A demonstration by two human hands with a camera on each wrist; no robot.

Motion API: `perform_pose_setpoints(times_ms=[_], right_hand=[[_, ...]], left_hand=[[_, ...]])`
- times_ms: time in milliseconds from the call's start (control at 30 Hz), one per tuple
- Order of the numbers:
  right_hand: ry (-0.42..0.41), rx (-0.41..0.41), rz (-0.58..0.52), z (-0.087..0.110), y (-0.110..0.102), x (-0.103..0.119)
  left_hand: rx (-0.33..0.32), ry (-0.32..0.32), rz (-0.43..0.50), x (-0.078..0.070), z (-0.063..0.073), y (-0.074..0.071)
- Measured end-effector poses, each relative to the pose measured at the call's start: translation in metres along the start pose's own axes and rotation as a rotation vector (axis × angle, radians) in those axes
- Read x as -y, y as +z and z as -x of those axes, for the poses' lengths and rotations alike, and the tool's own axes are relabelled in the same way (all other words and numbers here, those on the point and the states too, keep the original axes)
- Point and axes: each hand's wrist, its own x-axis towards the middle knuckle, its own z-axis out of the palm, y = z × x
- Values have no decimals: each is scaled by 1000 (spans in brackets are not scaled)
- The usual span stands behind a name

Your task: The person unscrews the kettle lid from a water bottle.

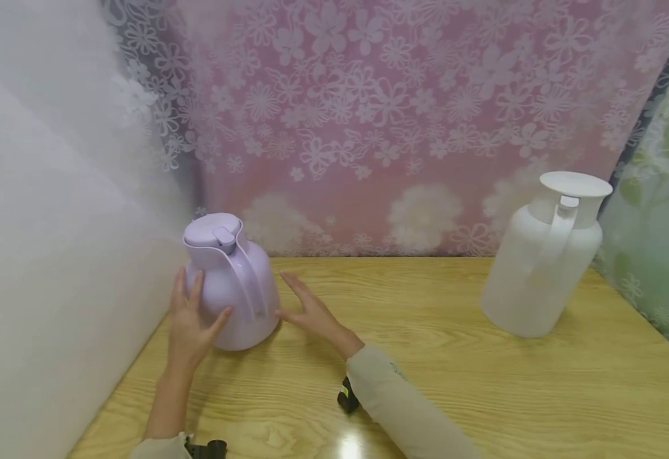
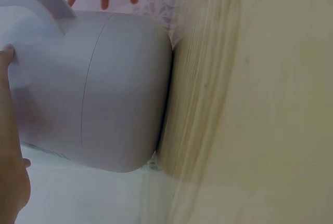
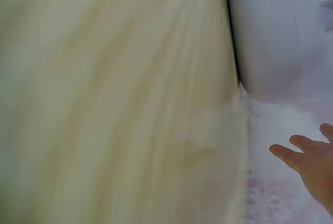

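I find the lilac vacuum jug (image 1: 218, 290) upright on the wood-grain table (image 1: 403, 319), in the far left part, near the white sheet (image 1: 71, 210) which hangs on the left. Its long axis rises from the tabletop, with the lid (image 1: 211, 231) on top, and the handle (image 1: 250, 284) is turned to the near right, into the space between the two hands. The left hand (image 1: 190, 331) is the nearer one: it touches the near left side of the jug, its fingers and thumb widely spread, and I see no firm grip. The right hand (image 1: 314, 315) is on the other side, fingers also spread and holding nothing. From these fingers the jug lies to the left, and the right wrist view shows a gap. I judge that this gap on the right counts most. The white jug (image 1: 541, 274) stands well apart, on the right.
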Motion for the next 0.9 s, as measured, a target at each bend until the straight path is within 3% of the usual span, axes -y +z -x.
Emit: perform_pose_setpoints(times_ms=[267,533,900], right_hand=[[74,-1,-172,-3,14,0],[-13,68,-398,-1,7,23],[-40,66,-404,-2,6,38]], left_hand=[[-5,-13,29,2,5,13],[14,-153,107,7,7,16],[-18,-165,141,13,7,21]])
